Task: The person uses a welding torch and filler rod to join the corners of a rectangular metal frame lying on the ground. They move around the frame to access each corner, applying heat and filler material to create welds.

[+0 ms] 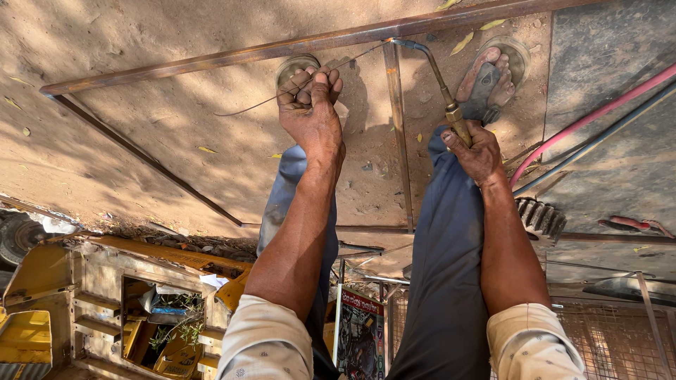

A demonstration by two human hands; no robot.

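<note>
Both hands closed, left hand [313, 112] pinching filler wire [282, 93], right hand [477, 151] gripping torch [440, 84]: wire risks wandering off the steel frame [211, 62] joint near bare sandalled feet [487, 81]

A toothed gear wheel [541, 218] lies on the sandy ground just beside the right forearm. A pink hose [598, 112] and a blue hose [605, 135] run off past the right hand. Well beyond the left elbow stands a yellow metal cabinet [91, 309], and wire mesh [620, 338] shows by the right sleeve.
</note>
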